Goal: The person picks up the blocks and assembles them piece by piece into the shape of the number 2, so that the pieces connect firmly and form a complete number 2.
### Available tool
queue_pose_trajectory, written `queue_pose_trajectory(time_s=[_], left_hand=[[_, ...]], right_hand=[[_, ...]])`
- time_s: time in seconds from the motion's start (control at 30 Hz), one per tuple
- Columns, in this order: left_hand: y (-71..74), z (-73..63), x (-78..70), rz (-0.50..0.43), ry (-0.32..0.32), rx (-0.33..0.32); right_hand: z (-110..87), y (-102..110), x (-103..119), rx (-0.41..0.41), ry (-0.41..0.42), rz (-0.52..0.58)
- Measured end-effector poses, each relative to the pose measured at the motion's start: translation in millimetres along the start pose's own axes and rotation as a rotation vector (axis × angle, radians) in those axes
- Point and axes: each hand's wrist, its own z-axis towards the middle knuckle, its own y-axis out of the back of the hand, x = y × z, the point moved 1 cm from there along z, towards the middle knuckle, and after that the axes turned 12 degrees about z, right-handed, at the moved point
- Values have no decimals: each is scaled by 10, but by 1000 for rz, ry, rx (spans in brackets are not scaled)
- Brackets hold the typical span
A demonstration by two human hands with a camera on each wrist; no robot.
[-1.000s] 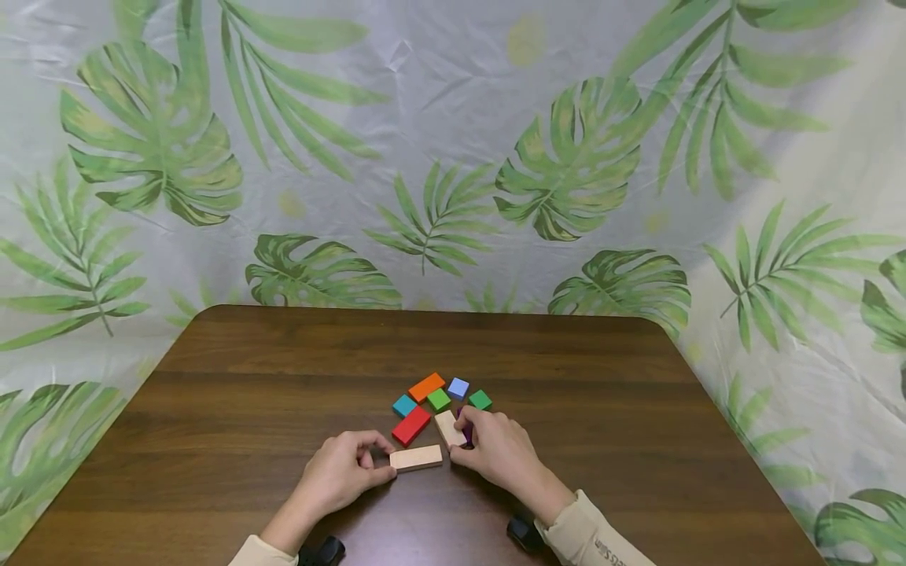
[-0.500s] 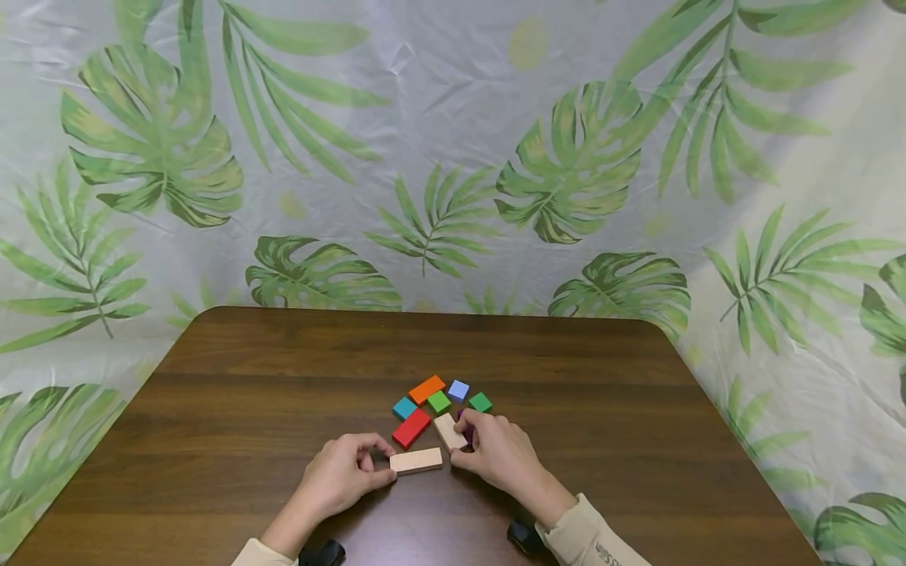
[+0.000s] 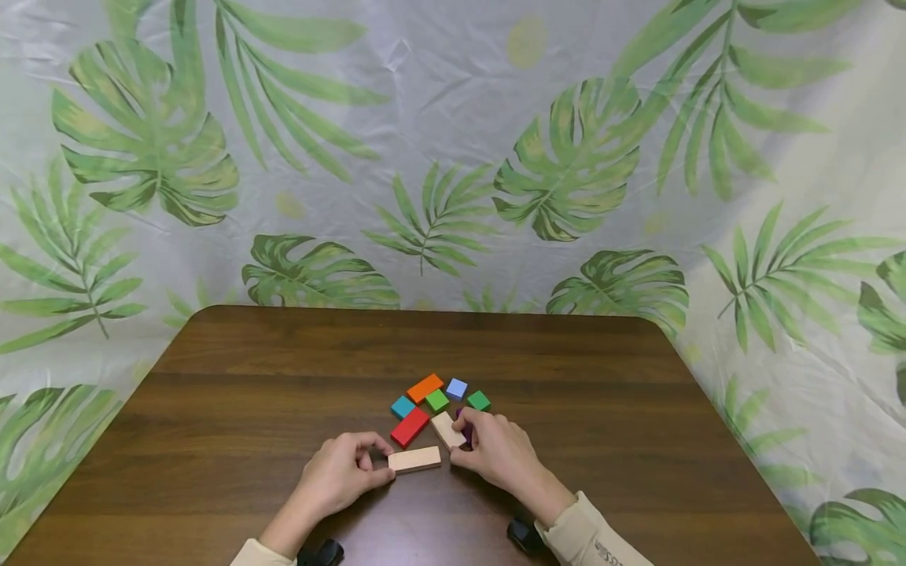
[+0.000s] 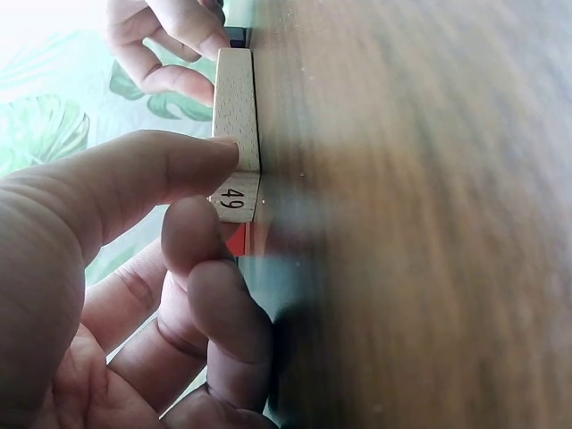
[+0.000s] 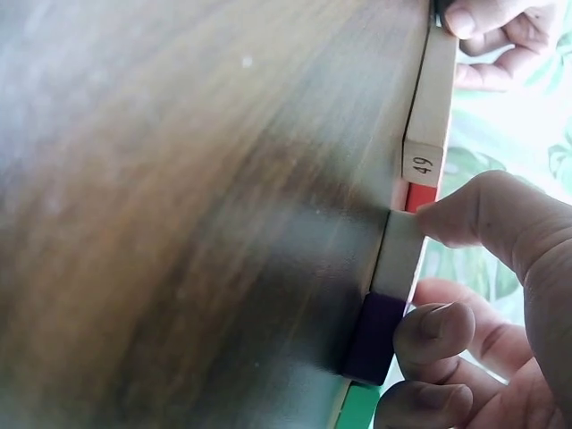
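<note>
My left hand (image 3: 340, 475) holds the left end of a plain wooden block (image 3: 414, 460) between thumb and index finger. The number 49 is printed on that block's end face, as the left wrist view shows. To its right, my right hand (image 3: 506, 456) grips a second plain wooden block (image 3: 446, 429), the thumb at its near end. Against this one lies a purple block (image 5: 375, 340), which the right fingers touch and partly cover in the head view. Both plain blocks lie flat on the table. A red block (image 3: 410, 428) lies just behind them.
Behind the red block are a teal block (image 3: 403, 406), an orange block (image 3: 425, 388), a light green block (image 3: 436, 400), a light blue block (image 3: 456, 388) and a dark green block (image 3: 479, 400). The brown table (image 3: 212, 440) ends at a leaf-patterned curtain (image 3: 453, 118).
</note>
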Motion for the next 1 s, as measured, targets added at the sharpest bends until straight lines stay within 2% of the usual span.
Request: queue_pose_trajectory(time_s=[1.0], left_hand=[[10, 9, -5, -10, 12, 13]], right_hand=[[-7, 59, -11, 18, -32, -3]])
